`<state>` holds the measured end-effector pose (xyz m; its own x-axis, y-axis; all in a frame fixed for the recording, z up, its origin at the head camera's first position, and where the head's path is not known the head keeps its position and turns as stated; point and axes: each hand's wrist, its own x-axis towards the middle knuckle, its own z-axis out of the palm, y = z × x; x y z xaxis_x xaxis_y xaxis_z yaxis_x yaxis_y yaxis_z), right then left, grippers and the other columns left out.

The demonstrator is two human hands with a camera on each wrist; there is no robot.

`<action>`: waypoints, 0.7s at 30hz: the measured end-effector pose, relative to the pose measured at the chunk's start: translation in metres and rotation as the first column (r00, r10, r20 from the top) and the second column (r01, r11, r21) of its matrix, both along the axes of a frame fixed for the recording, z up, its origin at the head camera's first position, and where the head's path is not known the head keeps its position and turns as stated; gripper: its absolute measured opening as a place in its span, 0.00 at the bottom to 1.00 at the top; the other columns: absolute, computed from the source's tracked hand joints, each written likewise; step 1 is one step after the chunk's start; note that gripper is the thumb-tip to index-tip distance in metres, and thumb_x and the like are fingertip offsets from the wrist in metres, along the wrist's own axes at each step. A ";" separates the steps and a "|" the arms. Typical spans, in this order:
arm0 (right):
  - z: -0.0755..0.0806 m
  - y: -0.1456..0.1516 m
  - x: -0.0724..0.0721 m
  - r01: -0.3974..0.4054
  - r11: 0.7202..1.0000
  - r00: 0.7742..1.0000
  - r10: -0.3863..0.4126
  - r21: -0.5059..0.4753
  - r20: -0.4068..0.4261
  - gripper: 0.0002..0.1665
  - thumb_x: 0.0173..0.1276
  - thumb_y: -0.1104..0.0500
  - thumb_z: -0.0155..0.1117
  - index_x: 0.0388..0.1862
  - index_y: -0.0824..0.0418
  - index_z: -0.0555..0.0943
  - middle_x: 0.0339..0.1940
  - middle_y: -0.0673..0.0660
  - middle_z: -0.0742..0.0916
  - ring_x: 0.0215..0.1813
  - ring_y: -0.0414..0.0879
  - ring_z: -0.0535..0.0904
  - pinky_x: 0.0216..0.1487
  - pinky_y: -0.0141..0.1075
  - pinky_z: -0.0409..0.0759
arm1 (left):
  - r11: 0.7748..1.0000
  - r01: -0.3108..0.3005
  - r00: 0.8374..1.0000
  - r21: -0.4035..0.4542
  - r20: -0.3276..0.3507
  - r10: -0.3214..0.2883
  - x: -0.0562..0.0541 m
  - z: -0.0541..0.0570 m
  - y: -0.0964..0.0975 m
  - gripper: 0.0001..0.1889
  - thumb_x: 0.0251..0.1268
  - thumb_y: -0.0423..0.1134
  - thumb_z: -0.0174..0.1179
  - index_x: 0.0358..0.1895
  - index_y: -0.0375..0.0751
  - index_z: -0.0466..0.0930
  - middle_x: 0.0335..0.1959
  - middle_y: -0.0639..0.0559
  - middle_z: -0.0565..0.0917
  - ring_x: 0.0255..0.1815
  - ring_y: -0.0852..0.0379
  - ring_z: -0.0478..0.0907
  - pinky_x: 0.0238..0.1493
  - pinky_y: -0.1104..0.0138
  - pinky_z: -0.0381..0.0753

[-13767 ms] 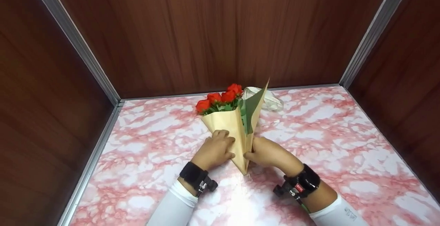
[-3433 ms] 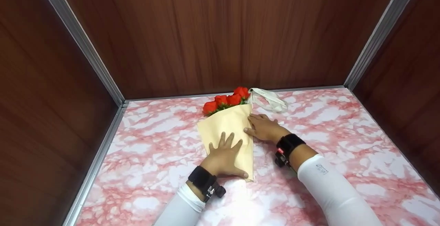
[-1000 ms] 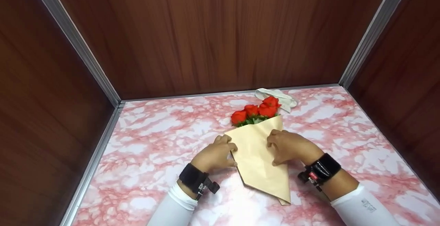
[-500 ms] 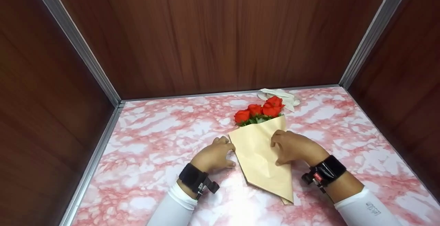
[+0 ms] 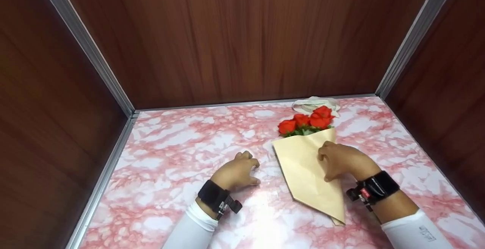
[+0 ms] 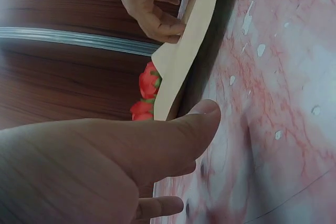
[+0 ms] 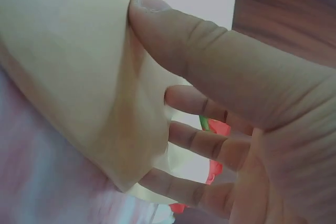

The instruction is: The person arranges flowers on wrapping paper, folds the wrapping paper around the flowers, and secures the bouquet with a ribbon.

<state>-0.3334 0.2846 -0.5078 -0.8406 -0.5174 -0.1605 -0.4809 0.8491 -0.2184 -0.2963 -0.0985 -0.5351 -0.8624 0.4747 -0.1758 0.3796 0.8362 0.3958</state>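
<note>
Right of centre on the pink-marbled tabletop (image 5: 182, 154), a tan paper wrap (image 5: 303, 173) is gripped by the right hand (image 5: 345, 161)!
Its fingers are curled, the paper pinched between thumb and fingertips; by the relaxed left hand (image 5: 235, 172), fingers loosely bent, left of the wrap and apart from it, nothing is held. Four red roses (image 5: 301, 120) are counted, one wrap, and one pale ribbon (image 5: 314, 100) behind, partly blocked by the roses; beyond, the tabletop is bounded by a brown wood-grain panel (image 5: 235, 40).

So on my feed the right hand (image 7: 262, 95) pinched tan paper (image 7: 63, 66) that filled most of the left; red petals (image 7: 216, 168) peeked out lower centre, brown wood (image 7: 283, 22) upper right.
</note>
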 end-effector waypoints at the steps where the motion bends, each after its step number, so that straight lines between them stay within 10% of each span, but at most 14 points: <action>1: 0.000 0.006 0.000 0.007 1.000 1.000 -0.007 -0.002 0.002 0.35 0.40 0.53 0.93 0.48 0.55 0.87 0.49 0.54 0.83 0.41 0.47 0.79 0.44 0.46 0.83 | 1.000 -0.001 1.000 -0.001 0.002 0.001 0.001 0.000 0.000 0.30 0.73 0.55 0.78 0.72 0.50 0.85 0.74 0.48 0.77 0.71 0.50 0.73 0.68 0.54 0.87; 21: 0.009 0.117 -0.020 0.155 0.988 0.987 -0.155 0.012 0.041 0.37 0.41 0.64 0.88 0.55 0.66 0.86 0.50 0.61 0.88 0.45 0.54 0.80 0.49 0.48 0.82 | 1.000 -0.010 1.000 -0.020 0.026 0.011 0.003 -0.001 0.001 0.31 0.73 0.58 0.76 0.75 0.53 0.84 0.74 0.52 0.76 0.68 0.53 0.73 0.69 0.55 0.86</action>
<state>-0.3531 0.4018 -0.4991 -0.9028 -0.3799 -0.2013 -0.3342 0.9146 -0.2275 -0.2932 -0.0978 -0.5359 -0.8622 0.4620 -0.2079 0.3605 0.8478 0.3890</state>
